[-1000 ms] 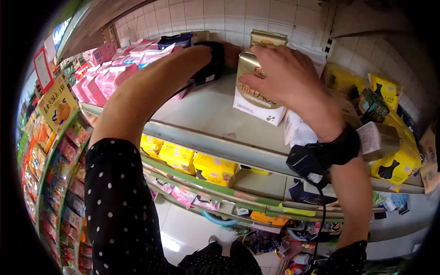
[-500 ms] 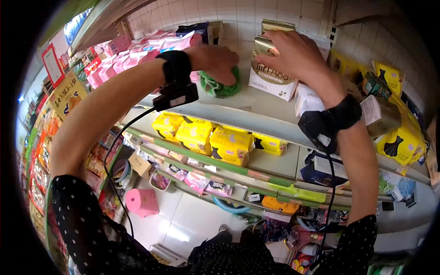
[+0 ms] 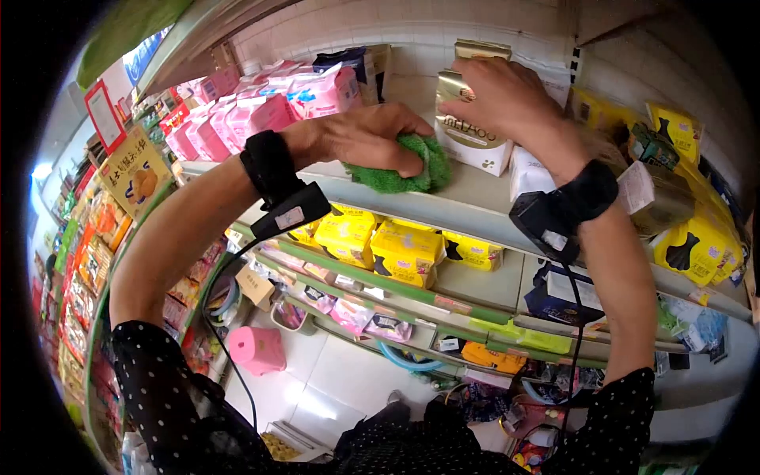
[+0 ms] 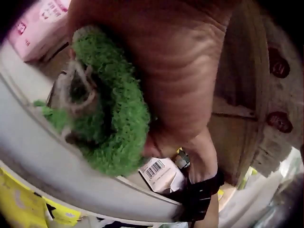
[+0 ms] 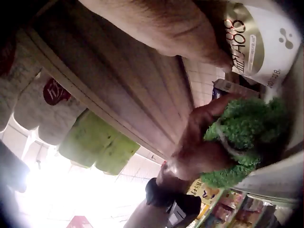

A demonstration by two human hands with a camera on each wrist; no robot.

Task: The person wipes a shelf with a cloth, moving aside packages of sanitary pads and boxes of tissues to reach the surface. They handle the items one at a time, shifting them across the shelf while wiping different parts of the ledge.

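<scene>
- Our left hand (image 3: 360,138) grips a green fuzzy cloth (image 3: 431,162), with the thumb bent round it.
- Our right hand (image 3: 511,95) holds a gold and white pack (image 3: 473,146) near its top, with the thumb on the front.
- We see the green fuzzy cloth bunched up at the front edge of the upper shelf (image 3: 471,188), just to the left of the gold and white pack. We cannot tell how much of it touches the shelf.
- That gold and white pack stands on the upper shelf. We see a white pack (image 3: 530,170) beside it, near our right wrist.
- Pink packs (image 3: 253,119) stand in rows to the left, with a dark blue pack (image 3: 348,63) toward the back.
- Yellow packs (image 3: 405,255) sit on the shelf below.
- We wear 2 black wrist straps (image 3: 269,162), 1 on each arm, and black sleeves (image 3: 162,384) with white dots.
- Lower down, we see 1 pink stool (image 3: 257,351) on the floor (image 3: 340,376).
</scene>
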